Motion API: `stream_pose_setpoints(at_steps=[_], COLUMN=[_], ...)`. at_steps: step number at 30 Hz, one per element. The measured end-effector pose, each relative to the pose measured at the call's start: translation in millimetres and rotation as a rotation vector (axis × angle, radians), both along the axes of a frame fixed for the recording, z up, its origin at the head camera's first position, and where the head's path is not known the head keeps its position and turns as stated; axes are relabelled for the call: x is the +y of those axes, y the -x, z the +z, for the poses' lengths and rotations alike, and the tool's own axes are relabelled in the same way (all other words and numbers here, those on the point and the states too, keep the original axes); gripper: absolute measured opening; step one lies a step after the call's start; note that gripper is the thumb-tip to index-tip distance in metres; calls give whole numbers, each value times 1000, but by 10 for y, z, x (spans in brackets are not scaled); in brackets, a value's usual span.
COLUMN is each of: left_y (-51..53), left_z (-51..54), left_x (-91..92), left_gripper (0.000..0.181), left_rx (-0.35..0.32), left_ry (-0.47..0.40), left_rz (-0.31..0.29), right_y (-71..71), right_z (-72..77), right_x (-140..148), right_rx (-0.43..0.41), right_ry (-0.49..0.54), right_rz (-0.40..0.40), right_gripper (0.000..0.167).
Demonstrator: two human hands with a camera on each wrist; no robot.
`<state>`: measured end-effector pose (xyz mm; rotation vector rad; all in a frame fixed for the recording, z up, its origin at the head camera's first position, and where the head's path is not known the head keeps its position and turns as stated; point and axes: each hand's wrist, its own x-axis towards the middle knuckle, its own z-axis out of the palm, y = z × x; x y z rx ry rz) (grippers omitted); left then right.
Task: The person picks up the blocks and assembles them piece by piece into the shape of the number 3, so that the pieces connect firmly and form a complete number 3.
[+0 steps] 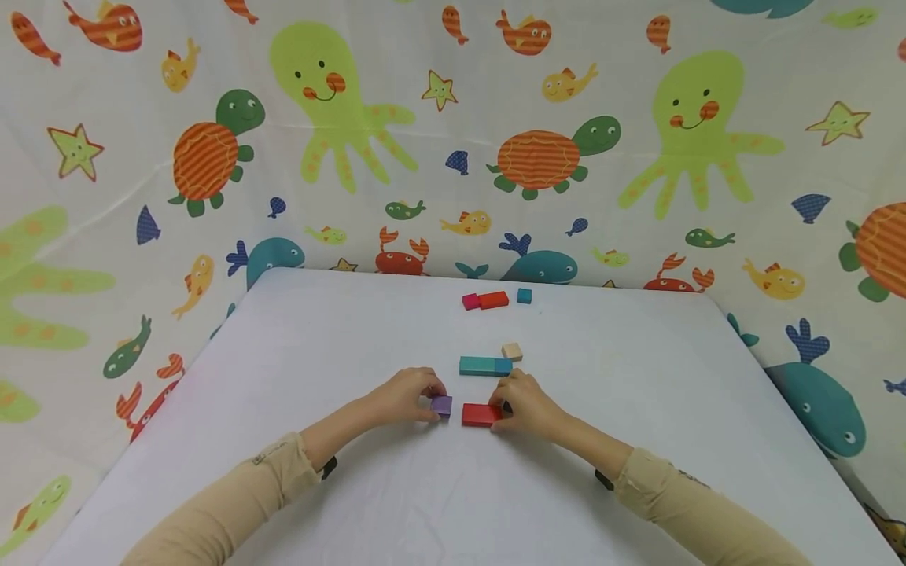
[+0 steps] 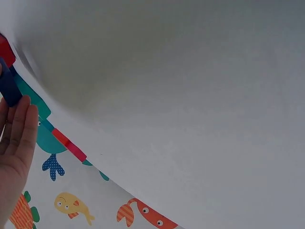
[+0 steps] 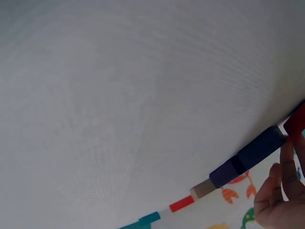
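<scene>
In the head view my left hand (image 1: 406,395) pinches a small purple block (image 1: 442,406) between thumb and fingers, low on the white table. Just to its right, across a narrow gap, lies a red rectangular block (image 1: 480,415). My right hand (image 1: 531,405) grips that red block at its right end. A dark patch shows under the right palm; I cannot tell what it is. The left wrist view catches the left hand (image 2: 19,138) at its edge with a dark block (image 2: 10,88). In the right wrist view the right hand (image 3: 281,195) is beside the red block (image 3: 298,121).
Beyond the hands lies a teal bar (image 1: 477,365) with a blue block (image 1: 502,366) at its right end. A plain wooden block (image 1: 512,351) sits behind. Farther back are a pink cube (image 1: 470,302), an orange-red block (image 1: 494,299) and a teal cube (image 1: 524,295).
</scene>
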<state>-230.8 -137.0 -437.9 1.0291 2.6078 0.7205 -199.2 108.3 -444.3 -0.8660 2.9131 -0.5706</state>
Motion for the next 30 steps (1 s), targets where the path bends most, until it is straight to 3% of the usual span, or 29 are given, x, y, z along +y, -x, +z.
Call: stream_pose_setpoints(at_steps=[11,24,30], left_y=[-44,-31,-10], left_z=[22,-17,-39], left_x=[63,111,135], left_gripper=[31,32,30], left_rx=[-65,-55,-20], left_ry=[0,28,29], left_rz=[4,-29,-54], right_y=[6,24,30], right_z=[8,-15,-8], right_x=[45,59,60], right_rx=[-18,-41,-46], right_ry=[-25,-22,-13], right_rz=[8,4,3], right_gripper=[31,31,29])
